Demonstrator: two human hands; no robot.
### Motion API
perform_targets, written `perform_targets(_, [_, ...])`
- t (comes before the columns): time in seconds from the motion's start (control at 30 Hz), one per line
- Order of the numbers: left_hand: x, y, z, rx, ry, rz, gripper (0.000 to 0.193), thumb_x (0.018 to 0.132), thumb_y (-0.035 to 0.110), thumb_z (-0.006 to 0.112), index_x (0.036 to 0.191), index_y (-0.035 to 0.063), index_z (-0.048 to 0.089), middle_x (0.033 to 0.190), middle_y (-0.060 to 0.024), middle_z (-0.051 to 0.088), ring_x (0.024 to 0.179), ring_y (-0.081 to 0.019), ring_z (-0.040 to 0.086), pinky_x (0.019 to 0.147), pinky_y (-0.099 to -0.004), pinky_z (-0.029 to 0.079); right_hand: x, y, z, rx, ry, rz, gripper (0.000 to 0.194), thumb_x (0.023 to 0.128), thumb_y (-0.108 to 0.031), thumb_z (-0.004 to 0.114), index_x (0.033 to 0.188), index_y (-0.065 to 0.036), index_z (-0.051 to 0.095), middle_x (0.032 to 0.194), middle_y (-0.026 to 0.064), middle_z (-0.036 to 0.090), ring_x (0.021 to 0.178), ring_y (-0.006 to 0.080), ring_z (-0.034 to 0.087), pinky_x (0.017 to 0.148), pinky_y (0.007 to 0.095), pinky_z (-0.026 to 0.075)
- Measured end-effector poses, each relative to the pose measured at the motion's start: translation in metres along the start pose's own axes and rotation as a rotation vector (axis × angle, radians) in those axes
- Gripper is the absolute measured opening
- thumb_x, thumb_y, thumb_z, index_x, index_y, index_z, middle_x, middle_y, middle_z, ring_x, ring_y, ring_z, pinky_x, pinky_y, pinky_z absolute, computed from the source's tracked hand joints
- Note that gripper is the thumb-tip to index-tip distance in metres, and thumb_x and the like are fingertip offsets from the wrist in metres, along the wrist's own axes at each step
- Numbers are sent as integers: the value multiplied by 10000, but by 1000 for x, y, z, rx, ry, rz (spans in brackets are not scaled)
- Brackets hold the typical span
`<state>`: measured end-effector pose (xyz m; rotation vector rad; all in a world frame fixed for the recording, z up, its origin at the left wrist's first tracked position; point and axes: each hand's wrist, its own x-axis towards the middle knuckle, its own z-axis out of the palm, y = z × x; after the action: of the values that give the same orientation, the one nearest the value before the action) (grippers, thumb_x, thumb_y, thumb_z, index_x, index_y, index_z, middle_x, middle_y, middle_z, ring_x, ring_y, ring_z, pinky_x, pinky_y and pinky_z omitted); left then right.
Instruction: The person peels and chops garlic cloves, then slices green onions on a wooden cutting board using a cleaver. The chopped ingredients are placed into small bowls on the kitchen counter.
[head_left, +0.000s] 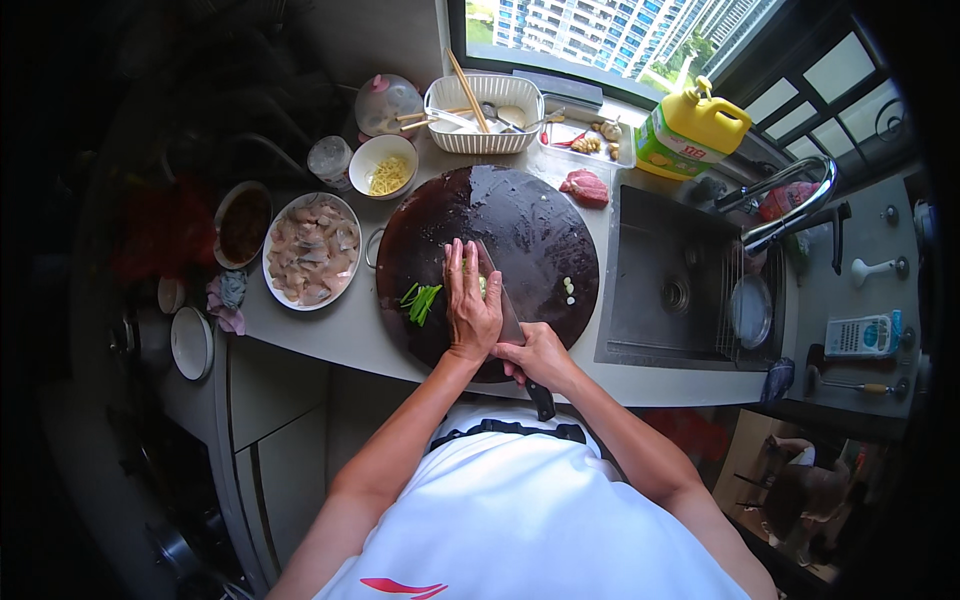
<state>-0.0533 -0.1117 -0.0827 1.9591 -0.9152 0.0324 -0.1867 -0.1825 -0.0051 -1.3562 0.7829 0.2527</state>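
My right hand (541, 349) grips a kitchen cleaver near its black handle (540, 399); its blade (508, 309) slants up and left over a round dark chopping board (525, 217). My left hand (474, 304) lies flat along the blade's left side, fingers straight, thumb apart. Pale green chopped pieces (482, 285) show between thumb and fingers; whatever else is under the palm is hidden. Left of that hand rests a small pile of cut green scallion (421, 303). Several white pieces, perhaps garlic (569, 290), sit on the board's right side.
Left of the board stand a plate of sliced raw fish (313, 251) and a bowl of yellow shreds (384, 166). Behind are a white basket (485, 141) with utensils, raw meat (585, 187) and a yellow jug (688, 133). A sink (660, 247) adjoins on the right.
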Motion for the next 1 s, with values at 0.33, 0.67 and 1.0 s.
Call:
perform_targets(0.33, [205, -67, -69, -4, 263, 142, 338, 1076, 195, 516, 1280, -35, 655, 1277, -251, 658, 1207, -401, 628, 1036, -464, 487, 70, -147, 40, -40, 75, -333, 217, 958, -132, 663, 841, 31, 580, 624, 72, 627, 490, 144, 609, 457, 319, 496])
perform_targets(0.67, [253, -178, -46, -707, 52, -417, 465, 1069, 440, 569, 1032, 5, 727, 941, -86, 745, 885, -155, 695, 846, -292, 521, 3, -84, -7, 254, 194, -197, 182, 1009, -160, 682, 977, 12, 631, 699, 57, 630, 502, 113, 569, 476, 272, 485])
perform_targets(1.0, [253, -159, -59, -21, -11, -142, 225, 986, 258, 725, 981, 33, 731, 776, -75, 683, 716, -194, 641, 679, -344, 489, -92, 33, -82, 417, 513, -92, 170, 980, -123, 715, 870, -33, 623, 668, 35, 637, 488, 84, 565, 461, 263, 492])
